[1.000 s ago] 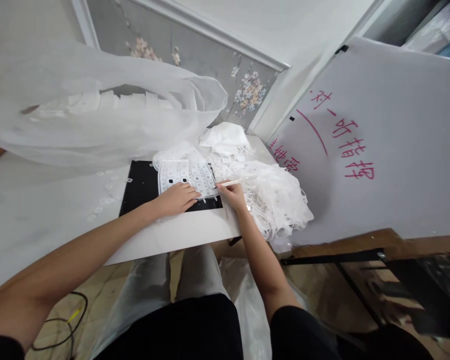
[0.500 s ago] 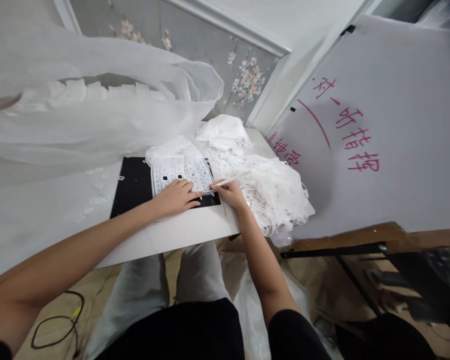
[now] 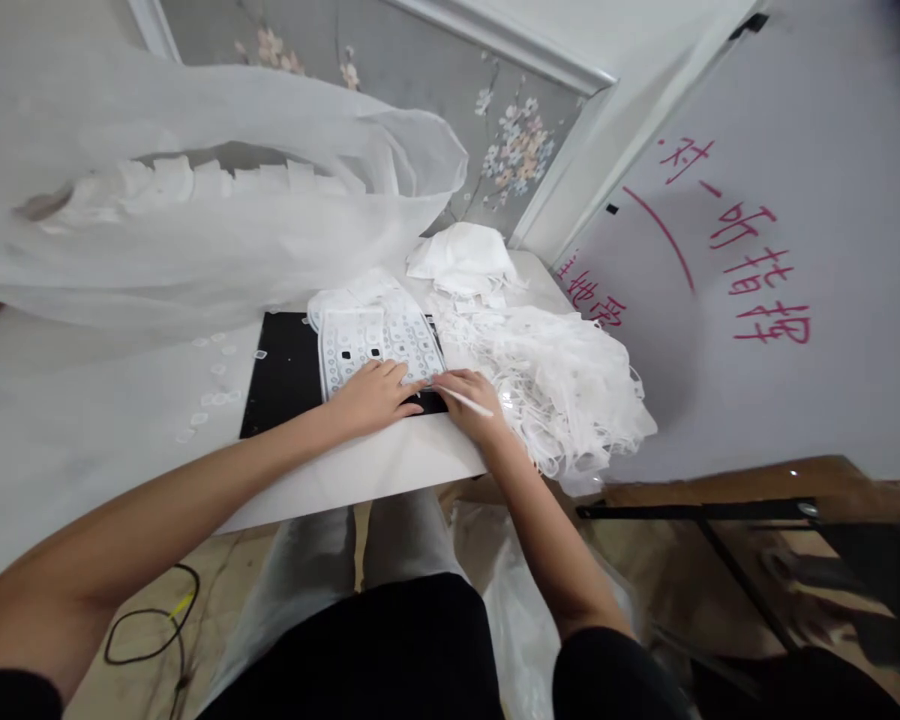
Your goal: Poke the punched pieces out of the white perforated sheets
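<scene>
A printed white sheet, marked with rows of small grey shapes and two black squares, lies partly over a black mat on the white table. My left hand rests flat on the sheet's lower edge with its fingers stretched out. At the sheet's lower right corner, my right hand is closed in a pinch round a thin white pen-like stick, whose free end points back toward my wrist. The stick's other end, between the fingertips, is too small to make out. Both hands nearly touch there.
Right of my hands lies a heap of white pieces with thin strings, with a folded white stack behind it. A large translucent bag spreads at the back left. Several small square tabs dot the table. A whiteboard stands at right.
The stick has swung round in my right hand, its free end moving from far right down toward my wrist. My left hand stays on the sheet. The whole view has shifted slightly.
</scene>
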`<state>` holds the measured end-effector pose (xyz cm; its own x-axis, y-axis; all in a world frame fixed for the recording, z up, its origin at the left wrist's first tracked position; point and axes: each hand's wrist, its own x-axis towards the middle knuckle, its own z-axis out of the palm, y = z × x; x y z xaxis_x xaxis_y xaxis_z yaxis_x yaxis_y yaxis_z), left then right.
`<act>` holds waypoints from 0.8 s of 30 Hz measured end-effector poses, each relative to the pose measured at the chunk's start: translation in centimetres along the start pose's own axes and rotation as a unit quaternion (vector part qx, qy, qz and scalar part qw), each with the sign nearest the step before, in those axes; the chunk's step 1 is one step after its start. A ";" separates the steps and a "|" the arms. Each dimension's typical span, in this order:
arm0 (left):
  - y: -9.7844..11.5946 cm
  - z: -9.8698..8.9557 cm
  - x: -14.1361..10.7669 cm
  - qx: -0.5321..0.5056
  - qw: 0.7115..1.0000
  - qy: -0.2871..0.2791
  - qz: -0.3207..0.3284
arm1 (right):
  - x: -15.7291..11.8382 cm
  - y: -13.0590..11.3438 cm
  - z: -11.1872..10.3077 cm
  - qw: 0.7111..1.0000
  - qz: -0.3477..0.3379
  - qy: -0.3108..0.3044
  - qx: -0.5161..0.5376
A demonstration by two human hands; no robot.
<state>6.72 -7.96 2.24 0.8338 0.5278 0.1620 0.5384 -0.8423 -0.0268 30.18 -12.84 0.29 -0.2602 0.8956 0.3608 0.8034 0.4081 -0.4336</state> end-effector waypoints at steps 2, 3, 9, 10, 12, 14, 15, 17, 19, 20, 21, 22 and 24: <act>0.4 -0.3 0.4 0.003 1.000 -0.005 -0.006 | -0.4 -0.4 0.2 0.997 -0.031 -0.010 -0.068; 0.6 -0.4 0.6 0.003 1.000 -0.007 -0.008 | -0.5 -0.5 0.3 0.995 -0.040 -0.013 -0.092; 0.9 -0.9 0.9 -0.008 1.000 -0.010 -0.004 | 0.4 -0.7 1.0 0.985 -0.002 0.016 -0.171; 0.9 -0.9 0.9 -0.010 1.000 -0.009 -0.006 | 0.6 -0.7 1.2 0.984 0.012 0.024 -0.176; 0.9 -0.8 1.0 -0.014 1.000 -0.007 -0.009 | 1.0 -0.8 1.7 0.982 0.036 0.042 -0.178; 0.9 -0.8 1.1 -0.020 1.000 -0.004 -0.010 | 1.3 -0.7 2.1 0.982 0.052 0.057 -0.173; 0.9 -0.7 1.2 -0.023 1.000 -0.002 -0.009 | 1.5 -0.5 2.2 0.981 0.065 0.068 -0.167; 0.9 -0.6 1.2 -0.022 1.000 0.002 -0.007 | 1.7 0.0 2.1 0.979 0.110 0.101 -0.142; 1.0 -0.4 1.1 -0.017 1.000 0.006 -0.005 | 2.0 0.5 1.8 0.972 0.165 0.143 -0.085; 1.0 -0.3 0.9 -0.013 1.000 0.009 -0.005 | 2.1 0.8 1.5 0.969 0.182 0.163 -0.046; 1.1 -0.1 0.7 -0.010 1.000 0.013 -0.005 | 2.3 1.1 1.2 0.965 0.189 0.180 -0.002; 1.2 0.0 0.5 -0.006 1.000 0.019 -0.003 | 2.5 1.3 0.9 0.961 0.188 0.196 0.043; 1.5 0.2 0.1 0.003 0.999 0.033 0.004 | 3.4 1.6 0.2 0.950 0.180 0.218 0.131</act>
<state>7.64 -9.16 1.97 0.8281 0.5130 0.2258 0.5329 -0.8455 -0.0336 30.51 -9.12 0.69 0.2987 0.8497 0.4345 0.6231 0.1712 -0.7632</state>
